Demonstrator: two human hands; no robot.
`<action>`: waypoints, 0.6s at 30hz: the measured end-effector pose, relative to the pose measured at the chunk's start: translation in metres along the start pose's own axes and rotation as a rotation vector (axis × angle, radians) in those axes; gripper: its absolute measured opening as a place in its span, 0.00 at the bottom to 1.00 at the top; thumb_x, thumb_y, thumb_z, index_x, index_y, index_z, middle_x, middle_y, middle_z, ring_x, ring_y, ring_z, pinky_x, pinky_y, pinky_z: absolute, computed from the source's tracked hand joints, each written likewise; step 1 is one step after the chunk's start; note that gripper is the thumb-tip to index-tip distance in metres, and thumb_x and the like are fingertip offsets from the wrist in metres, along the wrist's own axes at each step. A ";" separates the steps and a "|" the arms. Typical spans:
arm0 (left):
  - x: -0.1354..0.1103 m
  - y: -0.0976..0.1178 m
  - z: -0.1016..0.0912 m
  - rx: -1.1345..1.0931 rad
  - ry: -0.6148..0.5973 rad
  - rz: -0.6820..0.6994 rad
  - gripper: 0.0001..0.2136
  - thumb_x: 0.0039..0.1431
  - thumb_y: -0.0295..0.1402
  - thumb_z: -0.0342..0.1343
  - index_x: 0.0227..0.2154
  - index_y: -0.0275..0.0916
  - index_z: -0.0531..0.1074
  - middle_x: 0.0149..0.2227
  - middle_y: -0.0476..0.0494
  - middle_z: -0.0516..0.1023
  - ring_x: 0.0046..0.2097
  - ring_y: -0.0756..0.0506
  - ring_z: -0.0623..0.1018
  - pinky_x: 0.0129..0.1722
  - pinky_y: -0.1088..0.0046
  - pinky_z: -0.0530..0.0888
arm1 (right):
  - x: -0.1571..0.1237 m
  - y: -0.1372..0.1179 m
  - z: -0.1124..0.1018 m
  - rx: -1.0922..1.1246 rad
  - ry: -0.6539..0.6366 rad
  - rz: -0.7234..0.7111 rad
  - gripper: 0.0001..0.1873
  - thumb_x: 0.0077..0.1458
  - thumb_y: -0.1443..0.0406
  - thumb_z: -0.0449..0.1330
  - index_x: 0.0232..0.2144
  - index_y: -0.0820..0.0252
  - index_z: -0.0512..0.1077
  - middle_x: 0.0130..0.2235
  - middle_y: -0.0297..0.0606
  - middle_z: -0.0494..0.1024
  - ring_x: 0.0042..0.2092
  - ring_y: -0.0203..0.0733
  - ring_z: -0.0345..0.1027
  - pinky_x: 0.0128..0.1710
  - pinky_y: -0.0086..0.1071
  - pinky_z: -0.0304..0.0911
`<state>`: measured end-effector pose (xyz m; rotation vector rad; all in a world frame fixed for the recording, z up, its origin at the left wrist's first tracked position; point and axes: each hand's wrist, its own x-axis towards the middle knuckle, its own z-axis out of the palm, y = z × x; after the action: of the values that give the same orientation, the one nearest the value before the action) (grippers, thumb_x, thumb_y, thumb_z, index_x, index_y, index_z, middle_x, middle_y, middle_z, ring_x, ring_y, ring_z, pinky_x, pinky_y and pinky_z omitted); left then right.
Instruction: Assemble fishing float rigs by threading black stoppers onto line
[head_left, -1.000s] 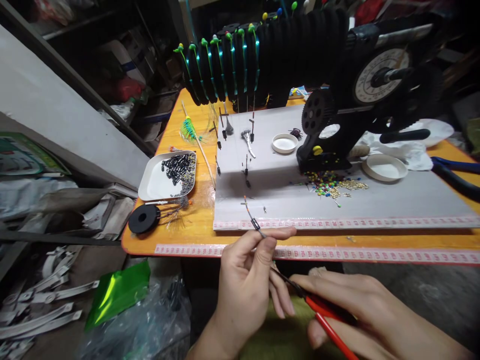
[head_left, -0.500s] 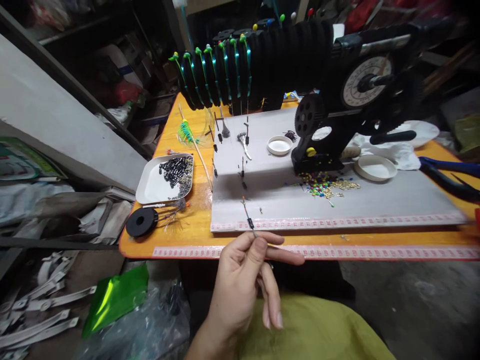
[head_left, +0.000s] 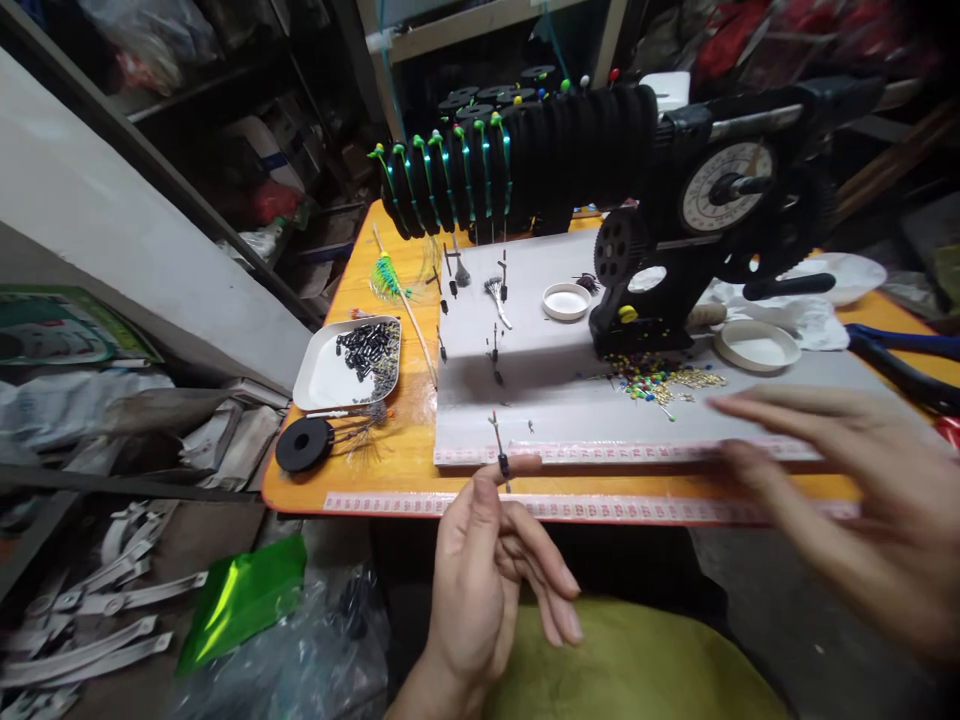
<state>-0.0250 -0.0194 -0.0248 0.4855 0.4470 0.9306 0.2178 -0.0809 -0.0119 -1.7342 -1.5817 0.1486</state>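
My left hand (head_left: 480,575) is raised at the table's front edge, palm turned inward. Against its stretched index finger hangs a thin line with a small black cylinder (head_left: 503,465) and an orange-tipped upper end. The thumb lies beside the line, not visibly pinching it, and the other fingers are loosely bent. At the right, my right hand (head_left: 855,490) is blurred, with fingers stretched toward a pile of coloured beads and small brass-coloured parts (head_left: 660,380). Nothing shows in it. Above stands a black winding machine (head_left: 577,160), several green-blue threads around its ribbed drum.
A white tray (head_left: 315,375) of black pieces and a black spool (head_left: 304,445) lie left on the orange table (head_left: 352,270). Shallow white dishes (head_left: 566,301) stand on the grey board (head_left: 547,375). Blue-handled pliers (head_left: 900,345) lie right. Tape measures (head_left: 600,508) run along the front.
My right hand has come into view from the right. My left thumb and index finger have parted from their pinch on the line's lower end. The camera view has shifted slightly.
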 end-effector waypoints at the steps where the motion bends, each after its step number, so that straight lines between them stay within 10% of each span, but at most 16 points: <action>1: -0.001 -0.001 -0.001 0.006 -0.006 0.003 0.17 0.74 0.39 0.45 0.43 0.38 0.78 0.19 0.49 0.82 0.16 0.50 0.80 0.12 0.87 0.72 | 0.008 -0.015 0.013 0.113 -0.037 0.023 0.15 0.65 0.62 0.58 0.54 0.47 0.73 0.54 0.42 0.74 0.53 0.44 0.70 0.52 0.36 0.68; 6: -0.009 -0.007 -0.006 0.093 -0.054 0.079 0.11 0.70 0.36 0.53 0.36 0.40 0.79 0.24 0.51 0.85 0.18 0.51 0.81 0.14 0.90 0.72 | 0.040 -0.080 0.059 1.002 -0.512 0.342 0.22 0.63 0.52 0.61 0.57 0.46 0.71 0.46 0.38 0.79 0.27 0.29 0.68 0.25 0.23 0.69; 10: -0.019 -0.012 -0.017 0.233 -0.016 0.104 0.09 0.66 0.35 0.59 0.33 0.37 0.80 0.31 0.48 0.86 0.21 0.51 0.83 0.17 0.90 0.74 | 0.057 -0.094 0.067 1.353 -0.824 0.439 0.15 0.59 0.54 0.66 0.40 0.59 0.79 0.31 0.35 0.80 0.20 0.25 0.65 0.19 0.18 0.62; 18: -0.031 -0.011 -0.036 0.244 -0.031 -0.195 0.15 0.56 0.41 0.67 0.29 0.36 0.70 0.21 0.46 0.82 0.18 0.50 0.80 0.16 0.86 0.70 | 0.053 -0.094 0.078 1.404 -0.742 0.482 0.14 0.60 0.57 0.65 0.30 0.63 0.76 0.26 0.32 0.76 0.21 0.27 0.70 0.21 0.18 0.65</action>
<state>-0.0543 -0.0437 -0.0555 0.6645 0.5726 0.6824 0.1104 -0.0046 0.0109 -0.8168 -0.8924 1.8007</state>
